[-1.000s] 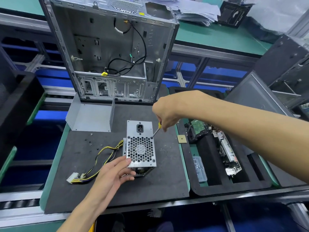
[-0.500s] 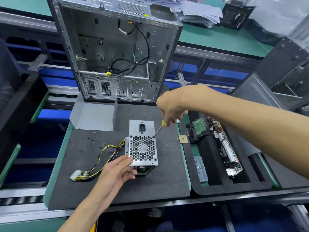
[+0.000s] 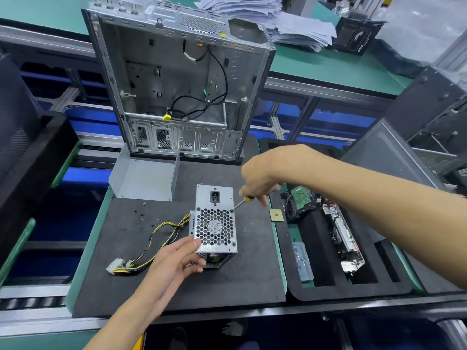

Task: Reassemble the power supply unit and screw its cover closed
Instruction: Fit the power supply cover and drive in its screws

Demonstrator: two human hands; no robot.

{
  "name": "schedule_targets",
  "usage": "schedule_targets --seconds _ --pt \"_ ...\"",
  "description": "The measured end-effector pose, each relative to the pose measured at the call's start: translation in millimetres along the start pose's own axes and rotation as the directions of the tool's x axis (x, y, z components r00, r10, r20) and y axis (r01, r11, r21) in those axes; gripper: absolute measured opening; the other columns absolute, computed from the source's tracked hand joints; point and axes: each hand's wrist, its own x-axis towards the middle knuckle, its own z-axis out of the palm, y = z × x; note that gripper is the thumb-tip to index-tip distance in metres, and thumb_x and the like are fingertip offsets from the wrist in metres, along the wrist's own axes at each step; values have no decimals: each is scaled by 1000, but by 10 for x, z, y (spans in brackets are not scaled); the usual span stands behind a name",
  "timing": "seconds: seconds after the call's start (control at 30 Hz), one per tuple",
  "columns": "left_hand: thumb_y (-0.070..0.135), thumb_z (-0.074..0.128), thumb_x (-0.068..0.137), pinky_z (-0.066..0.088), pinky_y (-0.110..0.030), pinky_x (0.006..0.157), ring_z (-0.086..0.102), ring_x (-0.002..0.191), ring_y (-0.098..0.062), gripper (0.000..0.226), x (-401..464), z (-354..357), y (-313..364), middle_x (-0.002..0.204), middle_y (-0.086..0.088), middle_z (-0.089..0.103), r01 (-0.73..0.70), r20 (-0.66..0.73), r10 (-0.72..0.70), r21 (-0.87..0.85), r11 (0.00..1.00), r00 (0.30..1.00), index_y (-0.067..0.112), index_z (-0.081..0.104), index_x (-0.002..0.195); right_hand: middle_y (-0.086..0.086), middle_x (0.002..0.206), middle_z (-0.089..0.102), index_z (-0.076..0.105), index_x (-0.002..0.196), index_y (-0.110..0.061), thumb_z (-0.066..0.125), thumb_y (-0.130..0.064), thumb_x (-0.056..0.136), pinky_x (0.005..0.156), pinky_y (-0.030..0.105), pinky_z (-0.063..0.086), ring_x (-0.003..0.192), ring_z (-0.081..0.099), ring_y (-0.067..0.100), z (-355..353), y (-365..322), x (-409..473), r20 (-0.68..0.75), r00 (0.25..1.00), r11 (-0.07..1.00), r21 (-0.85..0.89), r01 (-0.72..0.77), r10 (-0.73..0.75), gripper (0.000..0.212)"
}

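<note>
At frame centre on the table (image 3: 227,286), the right hand (image 3: 257,178) is gripping the screwdriver (image 3: 241,202), slanting down-left onto the power supply unit's (image 3: 214,223) upper-right corner; left hand (image 3: 174,261) fingers are steadying its lower-left.

The power supply (image 3: 214,223) is dull grey sheet metal with a punched honeycomb grille. It sits on a matt, slightly rough black foam mat (image 3: 240,279). The screwdriver (image 3: 241,202) has a shiny metal shaft.
</note>
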Motion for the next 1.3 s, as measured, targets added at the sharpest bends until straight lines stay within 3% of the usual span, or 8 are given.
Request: schedule_targets --seconds 0.13,0.33,0.47,0.63,0.8,0.9,1.07,1.3 --pt "37 99 58 56 -32 60 62 68 -24 41 -4 3 -3 81 0 60 3 -3 -3 13 1000 1000 14 79 86 -1 62 54 61 67 -14 65 -49 95 52 26 39 60 51 21 12 28 -13 -104 994 999 5 37 -36 45" --pt "32 94 62 55 -33 59 61 67 -25 47 -25 34 23 79 -1 64 2 -25 -2 8 1000 1000 7 74 96 -6 64 61 71 73 -16 58 -27 102 63 31 52 62 59 15 51 41 41 -174 985 999 -33 -11 5 34" --pt "33 91 66 55 -32 61 61 68 -24 31 -56 68 51 78 1 63 -5 1 5 25 1000 1000 12 80 86 0 66 58 59 68 -12 56 -64 96 64 32 45 68 59 24 112 68 35 -92 996 997 78 1 6 59" --pt "32 90 66 55 -33 61 62 69 -25 34 -66 63 60 81 -1 64 -3 -26 4 29 1000 1000 10 79 89 -2 84 68 72 91 -13 72 -35 93 55 26 40 86 62 21 56 50 4 -180 978 992 -84 89 -103 22" --pt "30 90 66 55 -32 61 63 69 -26 51 -46 57 61 88 -5 67 4 -52 -3 26 1000 999 2 73 106 -9 71 70 77 101 -14 43 -31 110 67 24 44 85 64 15 -5 54 11 -69 996 993 -99 58 -65 39" --pt "30 90 67 54 -32 60 62 69 -25 40 -56 70 86 83 -3 63 4 -46 -2 31 1000 999 6 76 96 -2 75 57 57 75 -17 53 -45 104 69 30 42 84 57 26 9 64 30 -143 988 994 -99 36 -50 41" --pt "22 87 76 54 -32 59 62 67 -24 33 -68 70 89 79 -1 62 8 -40 -7 24 1000 999 4 70 99 4 98 74 72 106 -7 73 -25 91 75 31 54 96 70 23 -87 58 -58 -169 984 998 -31 59 -64 23" --pt "32 90 63 54 -33 60 62 70 -27 52 -42 49 90 76 -4 62 18 -34 -16 48 999 999 3 70 101 -4 76 73 76 107 -8 54 -31 104 70 22 47 79 63 12 -119 70 -41 -107 993 999 6 54 -53 32"
